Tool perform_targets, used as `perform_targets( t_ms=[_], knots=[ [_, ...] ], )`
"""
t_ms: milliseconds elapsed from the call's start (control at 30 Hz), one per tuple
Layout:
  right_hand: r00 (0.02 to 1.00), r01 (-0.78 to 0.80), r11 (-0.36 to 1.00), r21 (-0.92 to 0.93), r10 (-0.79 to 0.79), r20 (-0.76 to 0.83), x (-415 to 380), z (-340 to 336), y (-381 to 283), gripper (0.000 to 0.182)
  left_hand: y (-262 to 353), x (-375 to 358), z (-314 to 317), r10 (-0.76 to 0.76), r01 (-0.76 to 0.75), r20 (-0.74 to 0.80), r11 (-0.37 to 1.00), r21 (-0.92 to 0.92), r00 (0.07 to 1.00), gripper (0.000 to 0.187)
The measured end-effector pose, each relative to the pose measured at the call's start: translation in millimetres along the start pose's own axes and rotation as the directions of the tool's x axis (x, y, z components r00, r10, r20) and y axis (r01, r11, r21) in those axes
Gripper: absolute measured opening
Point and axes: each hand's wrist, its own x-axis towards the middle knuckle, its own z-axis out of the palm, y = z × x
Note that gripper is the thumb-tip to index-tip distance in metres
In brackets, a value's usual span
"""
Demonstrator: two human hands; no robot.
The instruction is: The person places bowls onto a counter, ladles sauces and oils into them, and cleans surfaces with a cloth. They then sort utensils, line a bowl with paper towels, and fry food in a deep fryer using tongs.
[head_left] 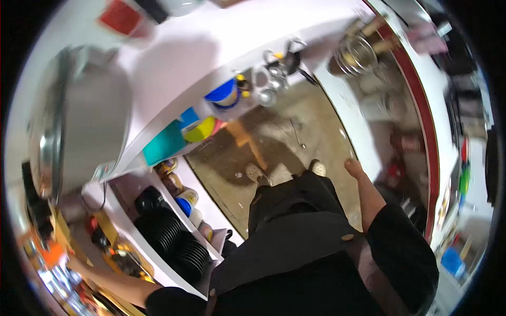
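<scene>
My left hand (75, 263) reaches out at the lower left, beside a blurred orange object (51, 255); its fingers are too smeared to tell whether they hold it. On the other side, my right hand (354, 167) hangs over the edge between the floor and the right-hand white surface. Its fingers look curled in, and nothing shows in them. Between my arms, black plates (168, 237) stand in a row in a white rack (122, 197). Packets and small items (124, 253) lie just inside my left forearm.
A large metal-sided appliance (95, 116) stands at the left. Along the upper counter are a teal container (164, 142), a blue-rimmed tub (224, 95) and steel utensils (274, 79). A wire basket (358, 55) and jars (379, 105) sit at the right. Below is the floor (311, 116).
</scene>
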Motion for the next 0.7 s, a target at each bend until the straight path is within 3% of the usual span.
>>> perform_targets(
  t_ms=[67,100,133,167,200,233,267,300,367,400,467,500,567,700],
  knots=[
    [0.994,-0.09,0.996,-0.015,0.091,0.055,-28,1,-35,0.029,63,-97,-27,0.272,-0.308,-0.202,0.935,-0.174,0.941,0.044],
    [0.983,-0.163,0.985,0.048,0.158,0.093,-33,7,-45,0.028,97,-146,-24,0.567,-0.723,-0.478,0.643,-0.252,0.671,0.032],
    [0.967,-0.229,0.968,0.108,0.214,0.136,-31,16,-50,0.027,121,-213,-17,0.602,-0.679,-0.327,0.697,-0.23,0.728,0.034],
    [0.98,-0.174,0.982,0.07,0.166,0.112,-26,33,-48,0.026,155,-295,-10,0.704,-0.832,-0.443,0.457,-0.315,0.555,0.03],
    [0.99,-0.116,0.993,0.029,0.114,0.084,-12,52,-41,0.026,156,-369,27,0.808,-0.802,-0.244,0.399,-0.444,0.536,0.032],
    [0.998,-0.055,0.998,-0.013,0.055,0.007,16,89,-25,0.022,142,-457,55,0.807,-0.676,0.087,0.543,-0.498,0.584,0.034],
    [0.998,-0.002,0.998,-0.061,-0.002,-0.065,42,127,-5,0.019,164,-537,33,0.889,-0.453,0.268,0.426,-0.784,0.372,0.029],
    [0.997,-0.008,0.998,-0.062,0.003,-0.082,61,148,0,0.018,146,-603,48,0.95,-0.725,0.279,0.289,-0.625,0.138,0.039],
    [0.993,-0.084,0.995,-0.047,0.08,-0.084,94,168,-22,0.019,135,-699,53,0.866,-0.569,0.488,0.347,-0.745,-0.111,0.05],
    [0.993,-0.116,0.992,-0.048,0.117,0.027,133,200,-9,0.027,121,-735,71,0.857,-0.541,0.502,0.37,-0.755,-0.114,0.053],
    [0.997,-0.076,0.997,-0.03,0.075,-0.011,195,261,7,0.037,99,-790,104,0.851,-0.502,0.518,0.409,-0.762,-0.093,0.058],
    [0.998,-0.048,0.997,-0.052,0.046,-0.044,226,290,17,0.038,113,-799,100,0.782,-0.601,0.606,0.416,-0.683,-0.147,0.061],
    [0.993,0.02,0.995,-0.098,-0.031,-0.111,280,342,25,0.04,111,-813,113,0.813,-0.515,0.582,0.495,-0.7,-0.011,0.06],
    [0.994,0.101,0.944,-0.315,-0.105,0.004,349,396,27,0.043,98,-829,133,0.845,-0.635,0.527,0.458,-0.622,0.094,0.059]
  ],
)
